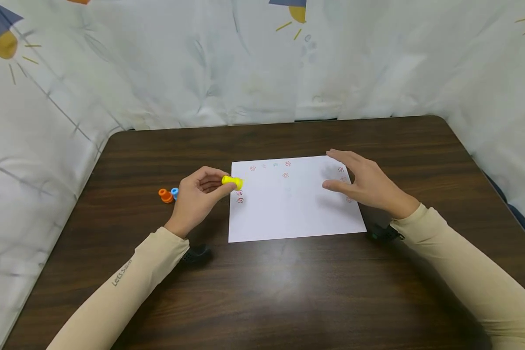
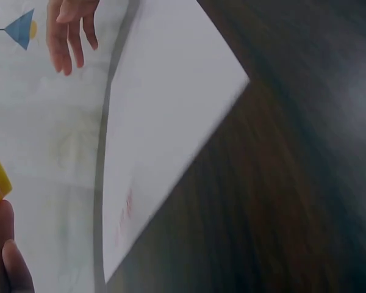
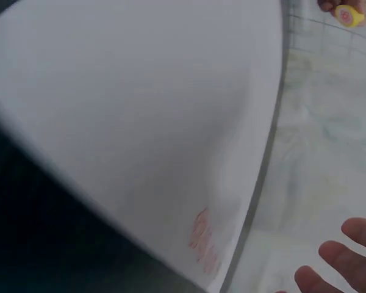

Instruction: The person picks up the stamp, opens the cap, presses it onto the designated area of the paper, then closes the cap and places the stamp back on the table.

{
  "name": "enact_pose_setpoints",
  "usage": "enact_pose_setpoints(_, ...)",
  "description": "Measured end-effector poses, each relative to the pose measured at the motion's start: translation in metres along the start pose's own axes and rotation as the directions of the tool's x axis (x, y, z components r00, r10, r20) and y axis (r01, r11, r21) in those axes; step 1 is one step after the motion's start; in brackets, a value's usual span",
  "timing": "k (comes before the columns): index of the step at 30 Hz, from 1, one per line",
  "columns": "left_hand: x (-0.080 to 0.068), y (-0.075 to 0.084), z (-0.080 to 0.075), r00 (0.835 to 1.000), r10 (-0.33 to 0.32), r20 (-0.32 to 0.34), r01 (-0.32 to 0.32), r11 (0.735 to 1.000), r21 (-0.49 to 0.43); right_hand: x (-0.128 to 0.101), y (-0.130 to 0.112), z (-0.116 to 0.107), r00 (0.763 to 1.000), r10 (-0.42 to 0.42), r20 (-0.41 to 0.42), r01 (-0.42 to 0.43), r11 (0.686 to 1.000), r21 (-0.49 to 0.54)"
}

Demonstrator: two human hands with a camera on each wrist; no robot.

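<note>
My left hand pinches a small yellow stamp between thumb and fingers, above the left edge of a white sheet of paper. In the right wrist view the yellow stamp shows its round face with a pinkish print. Small stamped prints, mostly red, lie along the paper's top, left and right edges, with a red print nearer the middle. Over the paper's right side hovers my right hand, fingers extended and holding nothing. An orange stamp and a blue stamp, partly hidden, stand beside my left hand.
A dark wood-grain table carries everything. Whitish patterned sheeting hangs behind it and at both sides. Dark wrist devices sit under both sleeves.
</note>
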State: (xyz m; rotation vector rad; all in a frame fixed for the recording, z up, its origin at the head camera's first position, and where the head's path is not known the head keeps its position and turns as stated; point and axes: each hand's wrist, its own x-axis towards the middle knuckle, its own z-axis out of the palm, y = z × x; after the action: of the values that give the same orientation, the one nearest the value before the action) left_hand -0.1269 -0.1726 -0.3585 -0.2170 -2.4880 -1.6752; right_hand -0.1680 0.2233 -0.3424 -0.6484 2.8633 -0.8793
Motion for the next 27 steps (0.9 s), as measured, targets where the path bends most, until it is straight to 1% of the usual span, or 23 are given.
enact_pose_setpoints(2, -0.004, -0.002, -0.008, 1.0, -0.008, -0.003, 0.008, 1.0, 0.023, 0.0, 0.003, -0.001, 1.0, 0.007, 0.029, -0.006, 0.999, -0.034)
enact_pose_setpoints(5, -0.01, -0.003, -0.019, 1.0, -0.006, -0.017, 0.007, 0.998, 0.066, -0.001, 0.007, -0.001, 0.997, -0.002, 0.071, 0.009, 0.996, -0.092)
enact_pose_setpoints(9, -0.018, -0.003, -0.035, 0.998, 0.023, -0.063, -0.014, 0.989, 0.145, -0.004, 0.014, -0.001, 0.992, -0.026, 0.125, 0.046, 0.986, -0.161)
enact_pose_setpoints(13, -0.026, -0.005, -0.054, 0.994, 0.04, -0.105, -0.02, 0.982, 0.19, -0.006, 0.019, -0.001, 0.987, -0.025, 0.161, 0.062, 0.971, -0.23)
enact_pose_setpoints(16, -0.032, -0.008, -0.068, 0.99, 0.065, -0.124, -0.031, 0.966, 0.255, -0.008, 0.02, -0.002, 0.984, -0.026, 0.174, 0.074, 0.958, -0.276)
enact_pose_setpoints(20, -0.04, -0.015, -0.084, 0.982, 0.11, -0.156, -0.049, 0.935, 0.35, -0.01, 0.021, -0.003, 0.979, -0.02, 0.205, 0.088, 0.941, -0.328)
enact_pose_setpoints(23, -0.047, -0.02, -0.093, 0.976, 0.129, -0.174, -0.056, 0.927, 0.37, -0.01, 0.022, -0.003, 0.972, 0.004, 0.236, 0.081, 0.933, -0.352)
enact_pose_setpoints(24, -0.049, -0.022, -0.096, 0.976, 0.13, -0.174, -0.057, 0.927, 0.371, -0.01, 0.022, -0.003, 0.969, 0.011, 0.245, 0.08, 0.931, -0.357)
enact_pose_setpoints(27, -0.054, -0.026, -0.104, 0.977, 0.132, -0.167, -0.054, 0.912, 0.406, -0.012, 0.022, -0.004, 0.96, 0.04, 0.276, 0.067, 0.928, -0.366)
